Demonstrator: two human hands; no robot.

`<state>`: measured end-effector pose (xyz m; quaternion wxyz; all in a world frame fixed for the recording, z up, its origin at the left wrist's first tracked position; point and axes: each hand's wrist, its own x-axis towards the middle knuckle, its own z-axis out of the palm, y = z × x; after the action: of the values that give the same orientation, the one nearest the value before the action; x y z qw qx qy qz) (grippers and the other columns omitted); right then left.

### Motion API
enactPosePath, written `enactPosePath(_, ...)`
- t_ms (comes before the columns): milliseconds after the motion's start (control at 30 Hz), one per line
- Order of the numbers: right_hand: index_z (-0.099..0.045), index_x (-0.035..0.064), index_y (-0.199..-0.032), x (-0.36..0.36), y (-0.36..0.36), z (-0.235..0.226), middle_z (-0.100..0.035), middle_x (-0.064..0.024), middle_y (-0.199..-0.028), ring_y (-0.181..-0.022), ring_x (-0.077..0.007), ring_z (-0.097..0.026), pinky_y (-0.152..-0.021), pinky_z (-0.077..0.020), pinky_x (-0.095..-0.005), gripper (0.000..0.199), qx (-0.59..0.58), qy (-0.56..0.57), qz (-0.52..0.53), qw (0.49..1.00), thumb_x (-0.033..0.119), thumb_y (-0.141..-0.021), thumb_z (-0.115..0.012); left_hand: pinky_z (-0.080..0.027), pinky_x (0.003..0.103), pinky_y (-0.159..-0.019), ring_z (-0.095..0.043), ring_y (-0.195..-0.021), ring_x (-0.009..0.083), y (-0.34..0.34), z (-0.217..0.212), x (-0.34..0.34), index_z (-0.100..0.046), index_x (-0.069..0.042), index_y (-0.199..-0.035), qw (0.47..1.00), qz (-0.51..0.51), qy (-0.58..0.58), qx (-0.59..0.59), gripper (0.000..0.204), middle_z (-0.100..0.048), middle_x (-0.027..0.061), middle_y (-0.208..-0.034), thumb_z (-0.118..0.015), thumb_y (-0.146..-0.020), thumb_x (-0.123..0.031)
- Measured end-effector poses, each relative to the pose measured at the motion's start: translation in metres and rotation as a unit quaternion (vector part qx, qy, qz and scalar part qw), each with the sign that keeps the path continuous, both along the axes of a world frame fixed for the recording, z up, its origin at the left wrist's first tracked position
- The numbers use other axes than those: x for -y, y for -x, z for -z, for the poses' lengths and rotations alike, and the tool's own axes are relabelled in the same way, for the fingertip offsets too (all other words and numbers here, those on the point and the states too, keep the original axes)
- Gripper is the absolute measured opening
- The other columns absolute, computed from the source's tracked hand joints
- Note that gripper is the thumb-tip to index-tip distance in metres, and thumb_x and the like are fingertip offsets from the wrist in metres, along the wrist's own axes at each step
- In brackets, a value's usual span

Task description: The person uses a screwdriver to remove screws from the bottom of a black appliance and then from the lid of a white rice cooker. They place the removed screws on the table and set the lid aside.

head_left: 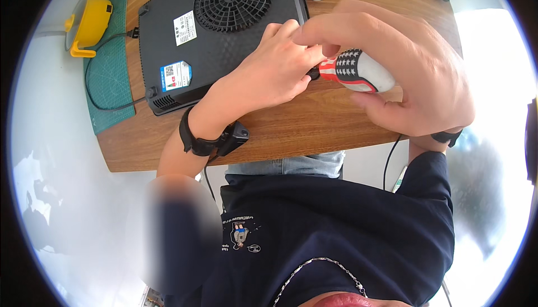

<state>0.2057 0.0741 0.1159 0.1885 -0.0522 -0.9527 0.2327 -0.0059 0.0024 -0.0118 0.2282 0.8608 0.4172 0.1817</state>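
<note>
The right hand (409, 71) is gripping a screwdriver handle (358, 71) (striped, starred), while the left hand (274, 68) is pinching its tip at the edge of the upturned black appliance (185, 38) lying on the wooden desk (314, 127).

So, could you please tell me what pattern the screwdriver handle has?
The screwdriver handle has red and white stripes plus white stars on black, best seen in the head view.
</note>
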Motion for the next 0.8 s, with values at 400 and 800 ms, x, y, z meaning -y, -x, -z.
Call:
enactPosePath(400,-0.066,0.0025,-0.125,0.002,-0.004,0.005,-0.072,-0.0115,-0.115,-0.095,-0.0276,-0.073,-0.082,-0.0593,-0.0343,0.076,0.008,-0.052,0.044,0.998,0.029,-0.060,-0.095,-0.040,0.042,-0.086,-0.052,-0.096,0.0268,-0.002,0.001,-0.002,-0.069,-0.006,-0.102,0.998,-0.007,-0.054,0.029,0.030,-0.058,0.0073,-0.106,-0.075,-0.073,-0.002)
enactPosePath(800,-0.067,0.0024,-0.123,0.006,-0.001,0.004,-0.072,-0.0127,-0.110,-0.092,-0.0297,-0.072,-0.081,-0.0592,-0.0351,0.067,0.010,-0.025,0.054,0.998,0.019,-0.064,-0.093,-0.039,0.040,-0.085,-0.052,-0.097,0.0259,-0.004,0.005,-0.002,-0.069,-0.005,-0.101,0.998,-0.008,-0.060,0.015,0.028,-0.055,0.0071,-0.102,-0.076,-0.075,-0.005)
